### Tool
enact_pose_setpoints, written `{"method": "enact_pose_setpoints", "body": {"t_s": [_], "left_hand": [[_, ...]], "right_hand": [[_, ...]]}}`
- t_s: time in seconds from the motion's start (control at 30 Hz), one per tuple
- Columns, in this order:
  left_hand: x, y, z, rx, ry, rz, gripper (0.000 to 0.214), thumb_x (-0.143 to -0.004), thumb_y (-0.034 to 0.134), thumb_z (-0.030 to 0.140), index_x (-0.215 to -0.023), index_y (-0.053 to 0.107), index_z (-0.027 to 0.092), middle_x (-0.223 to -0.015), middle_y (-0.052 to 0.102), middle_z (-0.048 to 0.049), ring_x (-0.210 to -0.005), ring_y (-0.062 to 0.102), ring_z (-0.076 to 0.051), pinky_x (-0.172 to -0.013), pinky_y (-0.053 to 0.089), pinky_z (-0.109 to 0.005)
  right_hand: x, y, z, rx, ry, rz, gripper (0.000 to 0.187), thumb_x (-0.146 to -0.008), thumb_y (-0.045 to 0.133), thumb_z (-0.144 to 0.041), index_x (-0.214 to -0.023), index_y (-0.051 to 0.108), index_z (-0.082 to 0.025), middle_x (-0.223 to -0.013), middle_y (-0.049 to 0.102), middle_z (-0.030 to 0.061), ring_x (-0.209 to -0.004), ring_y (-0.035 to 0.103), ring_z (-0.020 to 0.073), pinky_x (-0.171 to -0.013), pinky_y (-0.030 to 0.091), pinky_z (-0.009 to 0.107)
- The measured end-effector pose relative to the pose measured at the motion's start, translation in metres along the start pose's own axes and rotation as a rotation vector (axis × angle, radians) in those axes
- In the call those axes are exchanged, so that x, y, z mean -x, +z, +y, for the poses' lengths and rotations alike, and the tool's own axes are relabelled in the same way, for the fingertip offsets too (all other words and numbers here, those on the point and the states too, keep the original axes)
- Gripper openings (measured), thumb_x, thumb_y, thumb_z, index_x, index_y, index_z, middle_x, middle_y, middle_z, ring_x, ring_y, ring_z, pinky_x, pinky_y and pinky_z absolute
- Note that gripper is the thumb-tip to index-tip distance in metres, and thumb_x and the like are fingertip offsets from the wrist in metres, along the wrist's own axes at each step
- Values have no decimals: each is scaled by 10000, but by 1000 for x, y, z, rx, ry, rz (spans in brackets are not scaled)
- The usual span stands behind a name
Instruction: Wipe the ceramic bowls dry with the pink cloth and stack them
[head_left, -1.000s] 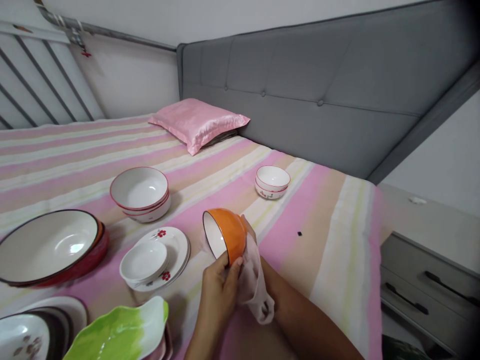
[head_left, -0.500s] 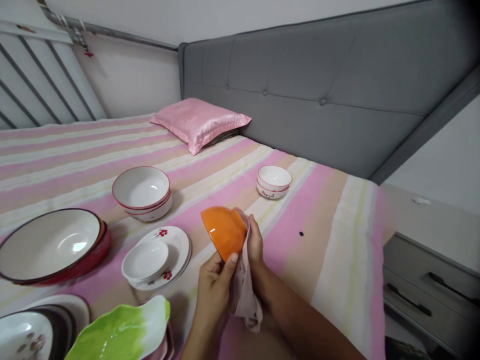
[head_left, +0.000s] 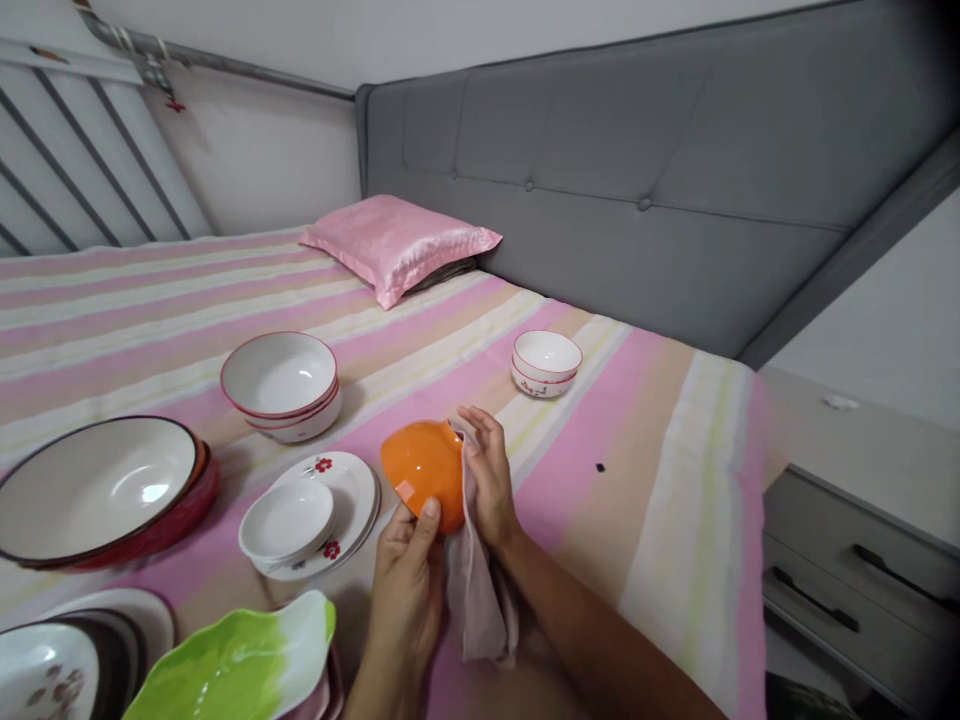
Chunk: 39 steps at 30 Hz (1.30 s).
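In the head view, gripping the orange bowl point(head_left: 426, 470) near its rim with the left hand point(head_left: 407, 562), just right of the red-flowered plates point(head_left: 360, 500), and holding a pale pink cloth point(head_left: 476, 610) against its foot with the loosely curved fingers of the right hand point(head_left: 490, 485). Apparently wiping the bowl's outside; probably calls next for turning the rim steadily in the left grip, with the cloth snug.

No lettering or numbers seem legible here.
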<state>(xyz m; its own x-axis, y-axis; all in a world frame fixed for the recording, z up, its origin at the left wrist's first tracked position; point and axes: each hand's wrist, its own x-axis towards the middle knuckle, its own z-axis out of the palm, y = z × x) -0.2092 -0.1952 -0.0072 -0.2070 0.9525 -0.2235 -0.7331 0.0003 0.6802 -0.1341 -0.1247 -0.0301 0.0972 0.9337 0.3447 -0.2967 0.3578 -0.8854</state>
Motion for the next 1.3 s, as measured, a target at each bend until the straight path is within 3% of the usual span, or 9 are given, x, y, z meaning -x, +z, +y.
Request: {"method": "enact_pose_setpoints", "body": {"t_s": [0.2,0.37,0.5,0.6,0.7,0.9,1.07,1.2,1.3], "left_hand": [[-2,0,-5,59,23,18,317,-693,798,265,-994,724,198,-1036,741,-59,-931,688,-140,-845,524,-187],[-3,3,0,97,83,56,369,-661,821,266,-1007,723,187,-1044,738,-76,-897,697,-155,-835,543,-211],[-4,3,5,103,93,83,394,-636,837,265,-1006,721,195,-1051,735,-69,-902,692,-157,-802,554,-215],[-4,2,6,67,89,96,396,-615,849,295,-976,726,186,-1024,739,-64,-904,685,-153,-796,542,-208],[-3,0,4,-11,57,71,372,-610,847,330,-930,734,177,-963,745,-59,-850,682,-150,-778,532,-218],[6,2,1,-237,34,-71,277,-705,762,379,-850,741,145,-813,731,-67,-744,646,-171,-696,485,-252],[16,11,4,-366,10,-131,303,-729,720,404,-782,723,106,-677,670,-52,-601,562,-140,-589,422,-235],[14,7,1,-400,23,-144,273,-712,722,383,-709,685,112,-594,606,-15,-550,515,-123,-543,408,-227],[8,-3,-3,-369,139,-40,199,-689,714,332,-747,671,146,-712,657,-34,-745,610,-199,-676,482,-283]], "right_hand": [[4,6,-3,3,125,2,306,-915,464,-355,-1144,565,-180,-1243,624,85,-1205,539,190,-1068,375,372],[0,6,1,-9,144,-35,417,-948,384,-430,-1095,667,-160,-1175,673,74,-1167,568,200,-1054,390,356],[-12,-5,9,-30,245,82,410,-869,508,-496,-1022,677,-155,-999,725,68,-1026,640,230,-933,487,372],[-26,-17,6,-201,397,211,386,-841,543,-506,-987,661,-169,-913,736,64,-948,675,241,-870,526,389],[-41,-30,-7,-442,518,245,390,-858,513,-530,-1023,645,-202,-1029,727,57,-1030,660,233,-897,527,395],[-54,-51,-54,-398,384,72,434,-899,422,-575,-1112,636,-263,-1201,662,32,-1214,554,222,-931,520,411],[-30,-32,-90,-113,181,-33,563,-944,219,-607,-1232,589,-295,-1065,702,40,-1126,610,229,-889,545,404],[-3,-5,-95,317,-26,-462,479,-978,274,-490,-1243,604,-266,-1194,666,44,-1194,566,229,-1074,392,441],[7,6,-90,717,-238,-757,377,-975,391,-379,-1264,588,-238,-1360,560,53,-1310,453,218,-1158,221,455]]}}
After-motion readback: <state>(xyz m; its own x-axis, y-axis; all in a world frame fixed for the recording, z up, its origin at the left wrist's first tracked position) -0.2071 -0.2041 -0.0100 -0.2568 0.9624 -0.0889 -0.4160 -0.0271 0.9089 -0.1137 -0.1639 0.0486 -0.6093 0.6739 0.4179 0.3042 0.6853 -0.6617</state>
